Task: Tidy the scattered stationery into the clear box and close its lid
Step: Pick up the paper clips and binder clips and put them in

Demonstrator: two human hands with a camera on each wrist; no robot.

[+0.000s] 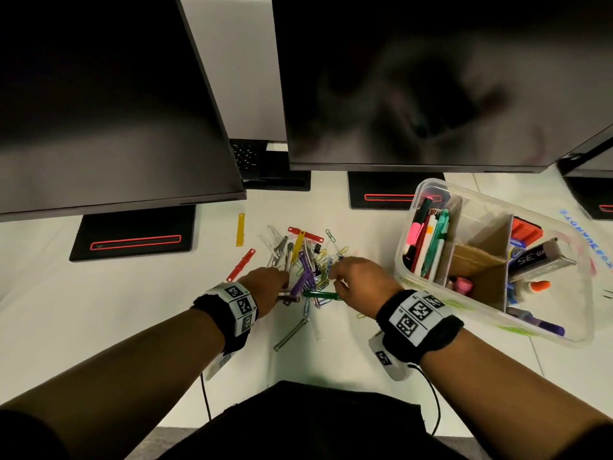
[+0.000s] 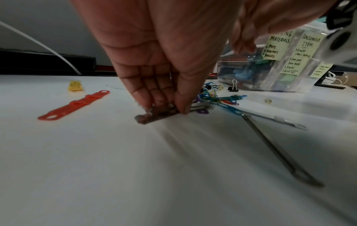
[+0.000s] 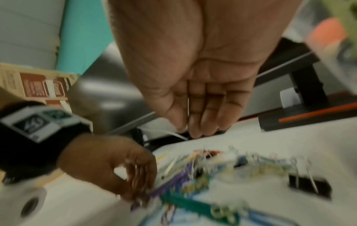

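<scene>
My left hand [image 1: 265, 284] is down on the white table [image 1: 99, 310] at the near-left edge of the scattered pile of paper clips and fasteners [image 1: 308, 257]. In the left wrist view its thumb and fingers [image 2: 154, 94] are pressed together, pinching a flat dark metal strip [image 2: 154, 117] that lies against the table. A red plastic fastener strip [image 2: 73, 105] lies just to the left of it, apart from the hand, and a yellow fastener strip [image 1: 240, 229] lies farther back, well clear of the pile.

My right hand [image 1: 360, 283] hovers over the right side of the pile, next to a green fastener strip [image 1: 321, 294]. From the right wrist camera its fingers [image 3: 204, 116] hang side by side, pointing down; the picture is blurred and I cannot tell whether they hold anything. A black binder clip [image 3: 307, 185] sits at the right edge of the pile in that view.

The clear box [image 1: 577, 333] stands on the table just right of my right hand, open, with no lid on it. Its cardboard dividers split it into compartments: pens and markers [image 1: 428, 240] fill the left one, erasers and glue are on the right. A long silver fastener prong [image 1: 291, 334] lies alone on the near side of the pile. Two dark monitors [image 1: 116, 111] stand behind everything.
</scene>
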